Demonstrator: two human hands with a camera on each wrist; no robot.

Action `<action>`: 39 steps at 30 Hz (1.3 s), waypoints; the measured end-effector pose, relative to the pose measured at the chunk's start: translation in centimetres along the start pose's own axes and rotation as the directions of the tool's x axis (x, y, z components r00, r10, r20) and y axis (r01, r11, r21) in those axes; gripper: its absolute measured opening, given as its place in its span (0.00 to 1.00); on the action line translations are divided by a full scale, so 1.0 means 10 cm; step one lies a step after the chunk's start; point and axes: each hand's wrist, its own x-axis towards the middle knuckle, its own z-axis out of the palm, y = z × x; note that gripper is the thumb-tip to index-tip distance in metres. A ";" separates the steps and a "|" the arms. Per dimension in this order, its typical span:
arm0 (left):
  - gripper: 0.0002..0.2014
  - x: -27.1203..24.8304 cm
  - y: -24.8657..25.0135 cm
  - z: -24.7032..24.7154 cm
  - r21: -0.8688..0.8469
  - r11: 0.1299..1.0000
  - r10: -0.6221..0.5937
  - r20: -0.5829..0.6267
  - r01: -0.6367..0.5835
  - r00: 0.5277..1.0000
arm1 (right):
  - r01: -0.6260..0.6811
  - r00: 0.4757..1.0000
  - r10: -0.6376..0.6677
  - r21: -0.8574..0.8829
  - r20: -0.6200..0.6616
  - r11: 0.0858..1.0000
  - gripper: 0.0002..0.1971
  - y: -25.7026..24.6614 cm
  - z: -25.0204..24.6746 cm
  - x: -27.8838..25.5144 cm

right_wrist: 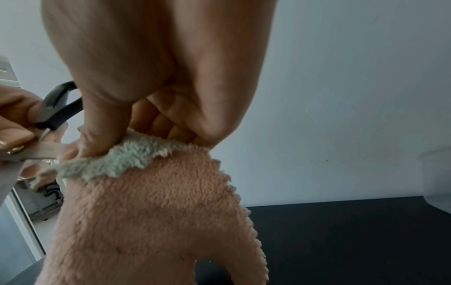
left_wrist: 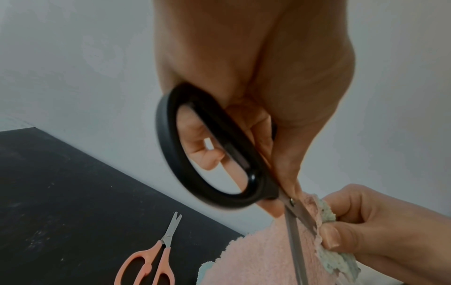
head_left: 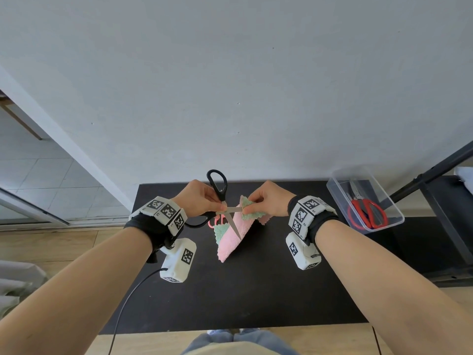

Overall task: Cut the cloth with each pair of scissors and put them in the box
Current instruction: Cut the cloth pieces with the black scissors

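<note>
Left hand (head_left: 202, 201): fingers curled round black scissors (head_left: 217, 187), blades agape.
Right hand (head_left: 268, 199): pinching cloth (head_left: 234, 237) at its three o'clock edge.
Cloth: soft, floppy; likely needs holding taut.

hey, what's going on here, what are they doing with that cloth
A person is cutting a pink cloth over a black table. Their left hand works the black-handled scissors, blades open against the cloth's edge, while the right hand pinches that edge and holds it up. Red-handled scissors already lie in the clear box; a pink-handled pair waits on the table.
</note>
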 end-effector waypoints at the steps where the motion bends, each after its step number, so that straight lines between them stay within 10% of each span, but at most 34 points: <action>1: 0.06 0.00 -0.01 0.00 0.000 1.000 -0.003 0.000 0.003 1.000 | -0.003 1.000 0.003 0.000 0.001 1.000 0.10 0.01 0.00 0.01; 17: 0.05 0.07 -0.14 -0.05 0.012 0.999 -0.044 -0.002 0.044 0.999 | 0.002 0.999 0.001 0.052 -0.046 0.999 0.07 0.14 -0.05 0.03; 23: 0.06 0.08 -0.31 -0.23 -0.215 0.973 -0.112 -0.132 0.082 0.985 | -0.026 0.966 0.062 0.144 -0.251 0.989 0.07 0.45 -0.19 -0.01; 32: 0.10 0.14 -0.20 -0.03 -0.473 0.880 -0.139 -0.169 0.043 0.976 | 0.137 0.972 0.083 0.822 -0.218 0.553 0.13 0.04 0.21 0.17; 39: 0.09 0.13 -0.15 0.04 -0.575 0.818 -0.122 -0.193 -0.012 0.974 | 0.164 0.979 0.002 0.791 -0.204 0.590 0.09 -0.07 0.29 0.21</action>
